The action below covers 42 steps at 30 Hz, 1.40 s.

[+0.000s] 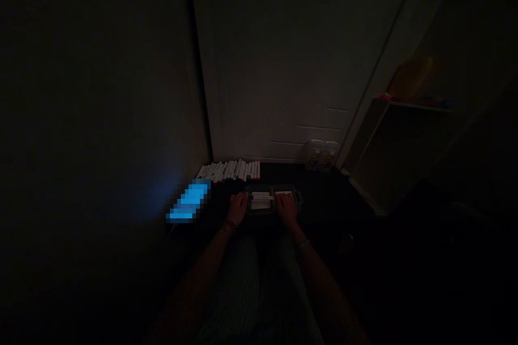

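Note:
The light is very dim. A clear plastic case point(265, 213) lies open at the front of the dark table, with white paper-like inserts point(261, 204) in its two halves. Across it runs a white marker point(262, 198) with a dark left end. My right hand point(286, 209) closes on the marker's right end, above the case's right half. At the case's left edge, my left hand point(238, 207) has its fingers curled and drawn together, close to the marker's dark end. What those fingers hold, if anything, is too dark to make out.
A row of white markers point(230, 171) lies at the back left. A blue-lit, pixelated screen point(189, 202) is left of my left hand. Two clear containers point(321, 155) stand by the back wall at the right. A shelf unit point(370, 135) rises farther right.

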Tool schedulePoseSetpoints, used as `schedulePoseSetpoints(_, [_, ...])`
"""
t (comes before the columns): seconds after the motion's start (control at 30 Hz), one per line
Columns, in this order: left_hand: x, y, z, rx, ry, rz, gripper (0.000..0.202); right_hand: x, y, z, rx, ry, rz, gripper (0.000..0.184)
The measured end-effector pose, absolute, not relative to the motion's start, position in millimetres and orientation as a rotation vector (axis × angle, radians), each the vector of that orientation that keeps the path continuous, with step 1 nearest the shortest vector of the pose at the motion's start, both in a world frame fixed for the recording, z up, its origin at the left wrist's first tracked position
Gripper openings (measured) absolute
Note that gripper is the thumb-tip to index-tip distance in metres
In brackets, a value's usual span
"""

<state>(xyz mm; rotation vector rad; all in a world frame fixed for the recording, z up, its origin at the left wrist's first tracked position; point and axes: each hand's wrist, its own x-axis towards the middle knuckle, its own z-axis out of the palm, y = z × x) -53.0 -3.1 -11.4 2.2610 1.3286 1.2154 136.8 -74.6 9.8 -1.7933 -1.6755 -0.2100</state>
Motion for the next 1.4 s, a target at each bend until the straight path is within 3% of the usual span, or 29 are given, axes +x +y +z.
schedulePoseSetpoints(0.67, [-52,-2,-11,2.339,1.301,1.199,0.028,136,-73,9,-1.953,-1.537,-0.157,0.053])
schedulePoseSetpoints(1.4, [-51,-3,-11,2.236,1.319,1.232,0.03,134,-74,9,-1.898,-1.568,-0.166,0.048])
